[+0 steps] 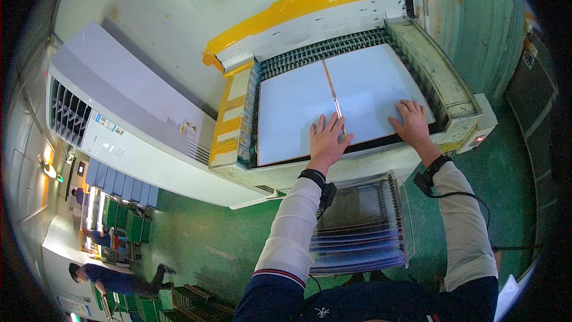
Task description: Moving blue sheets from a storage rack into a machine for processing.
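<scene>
Two flat pale blue-white panels with copper-coloured edges lie side by side on the rollers (322,53) of a conveyor machine. A narrow gap runs between the left panel (289,113) and the right panel (378,86). My left hand (326,142) rests with fingers spread on the left panel's near right corner, its fingertips close to the gap. Across the near right part of the other panel lies my right hand (412,124), fingers apart and slightly bent. Neither hand grips anything. Black bands with small devices circle both wrists.
Below the conveyor's near edge stands a wire rack (360,226) holding several dark panels. A tall white air conditioner (137,107) is at the left. A cable hangs from my right wrist. Far left, a person (116,278) in dark clothes is near green racks (140,226).
</scene>
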Demonstrator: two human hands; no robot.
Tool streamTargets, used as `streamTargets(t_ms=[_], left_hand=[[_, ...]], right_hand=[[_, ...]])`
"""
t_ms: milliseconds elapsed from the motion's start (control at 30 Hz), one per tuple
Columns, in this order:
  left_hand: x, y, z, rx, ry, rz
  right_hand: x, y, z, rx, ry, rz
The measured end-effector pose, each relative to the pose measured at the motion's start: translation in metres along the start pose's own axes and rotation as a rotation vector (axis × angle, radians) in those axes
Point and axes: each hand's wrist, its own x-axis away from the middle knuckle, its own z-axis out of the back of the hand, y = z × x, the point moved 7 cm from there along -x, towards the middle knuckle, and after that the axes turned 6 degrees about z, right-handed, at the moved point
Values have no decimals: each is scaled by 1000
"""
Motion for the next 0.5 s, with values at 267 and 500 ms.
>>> streamTargets(t_ms=[267,500], left_hand=[[0,0,0,-7,11,-5],[0,-2,-1,-7,33,-13]], right_hand=[[1,0,0,7,29,23],[0,-2,0,2,19,23]])
